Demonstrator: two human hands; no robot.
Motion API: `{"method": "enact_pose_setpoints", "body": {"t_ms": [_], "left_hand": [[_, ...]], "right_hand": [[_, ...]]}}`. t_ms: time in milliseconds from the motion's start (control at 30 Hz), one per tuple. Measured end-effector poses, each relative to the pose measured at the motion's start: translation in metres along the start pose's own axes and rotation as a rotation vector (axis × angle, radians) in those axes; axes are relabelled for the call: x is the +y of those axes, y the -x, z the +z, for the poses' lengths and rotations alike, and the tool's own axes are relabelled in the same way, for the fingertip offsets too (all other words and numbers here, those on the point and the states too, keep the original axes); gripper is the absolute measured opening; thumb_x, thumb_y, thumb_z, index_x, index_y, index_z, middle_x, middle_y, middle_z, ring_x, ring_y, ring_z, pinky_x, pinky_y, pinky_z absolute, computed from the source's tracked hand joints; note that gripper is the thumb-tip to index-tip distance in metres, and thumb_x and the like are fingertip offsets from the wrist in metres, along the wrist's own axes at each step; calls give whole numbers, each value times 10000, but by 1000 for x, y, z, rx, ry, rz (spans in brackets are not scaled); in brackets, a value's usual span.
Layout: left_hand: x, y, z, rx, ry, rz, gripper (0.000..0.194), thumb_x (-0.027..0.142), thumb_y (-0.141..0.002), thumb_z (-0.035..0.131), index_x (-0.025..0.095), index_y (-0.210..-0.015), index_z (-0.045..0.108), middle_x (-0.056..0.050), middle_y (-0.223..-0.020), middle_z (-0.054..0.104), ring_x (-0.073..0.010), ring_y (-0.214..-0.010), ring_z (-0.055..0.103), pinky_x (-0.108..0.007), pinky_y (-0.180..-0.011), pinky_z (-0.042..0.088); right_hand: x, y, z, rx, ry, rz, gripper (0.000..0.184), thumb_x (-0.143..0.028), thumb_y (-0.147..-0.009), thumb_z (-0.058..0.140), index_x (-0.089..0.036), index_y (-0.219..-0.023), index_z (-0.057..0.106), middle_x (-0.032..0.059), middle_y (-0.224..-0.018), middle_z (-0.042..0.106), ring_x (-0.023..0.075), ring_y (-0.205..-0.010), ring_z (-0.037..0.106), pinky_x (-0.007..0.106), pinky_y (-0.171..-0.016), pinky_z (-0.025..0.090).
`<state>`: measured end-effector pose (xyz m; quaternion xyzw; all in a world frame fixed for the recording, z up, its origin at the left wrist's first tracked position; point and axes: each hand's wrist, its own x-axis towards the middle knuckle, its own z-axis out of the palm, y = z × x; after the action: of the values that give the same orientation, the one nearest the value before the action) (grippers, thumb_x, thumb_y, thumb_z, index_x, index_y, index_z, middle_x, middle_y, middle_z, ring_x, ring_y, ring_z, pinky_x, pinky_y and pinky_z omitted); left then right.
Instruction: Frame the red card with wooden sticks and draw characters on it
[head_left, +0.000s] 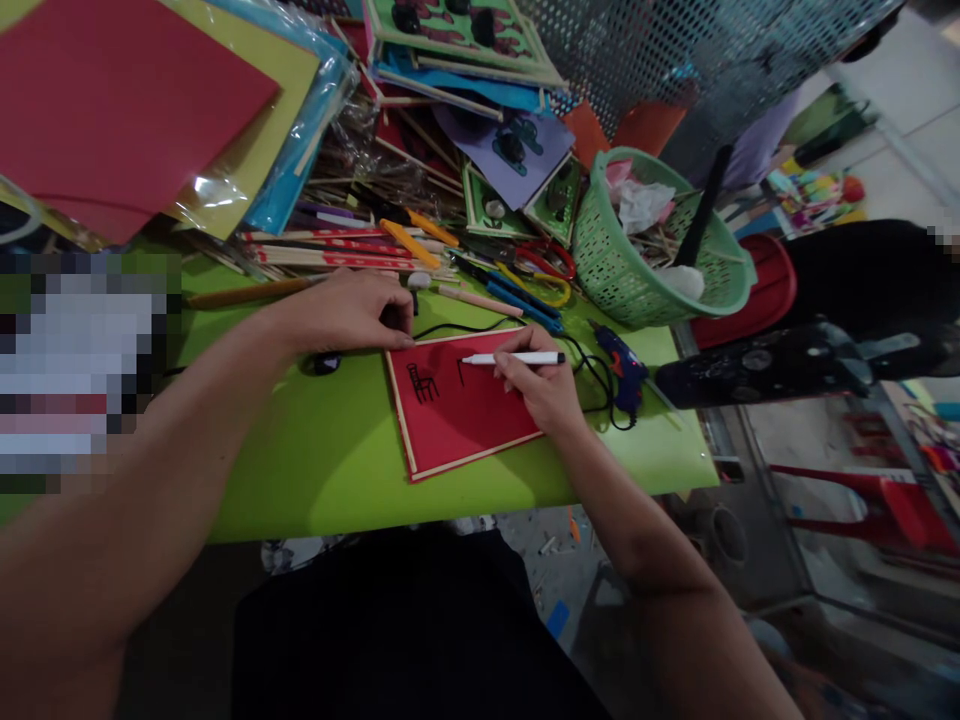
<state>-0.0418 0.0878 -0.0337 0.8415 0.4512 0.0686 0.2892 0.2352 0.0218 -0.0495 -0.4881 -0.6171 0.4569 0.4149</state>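
Note:
A red card [465, 425] edged with thin wooden sticks lies on the green table, tilted a little. Near its left side is a small black drawing of a chair [422, 383], and to the right of that stand a few fresh black lines [461, 372]. My right hand [541, 380] is closed around a white marker [517, 358] with a black end, its tip at those lines. The heel of that hand covers the card's right part. With bent fingers, my left hand [356, 312] holds the card's upper left corner, thumb on the edge.
Behind the card lie a blue glue gun [624, 368] with its black cord, scissors [547, 262], cutters and sticks. A green basket [652, 250] holds scraps. Coloured sheets [127, 110] and a stack of stick-framed cards [465, 60] fill the back. The table's front edge [315, 525] is near my body.

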Motion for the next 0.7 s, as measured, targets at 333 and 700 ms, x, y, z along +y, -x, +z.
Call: {"method": "enact_pose_setpoints", "body": {"t_ms": [333,700], "left_hand": [[-3,-1,2,22,-10,20,285,461,-794,653,198,-877,726,-47,-942,711,-193,-856,629,-299,-750,428],[-2,0,1,7,10,0,265,449,-788,666,203,-869,721,-49,-951,709,-198,-867,632,-306,-757,426]], "right_hand": [[3,0,-1,-15,48,7,211,-369,-884,714,-231,-813,571,-51,-683,605,89,-537,483,246,-525,381],[-3,3,-5,-45,83,20,179,-321,-838,686,-230,-750,560,-55,-622,559,103,-519,451,271,-531,356]]}}
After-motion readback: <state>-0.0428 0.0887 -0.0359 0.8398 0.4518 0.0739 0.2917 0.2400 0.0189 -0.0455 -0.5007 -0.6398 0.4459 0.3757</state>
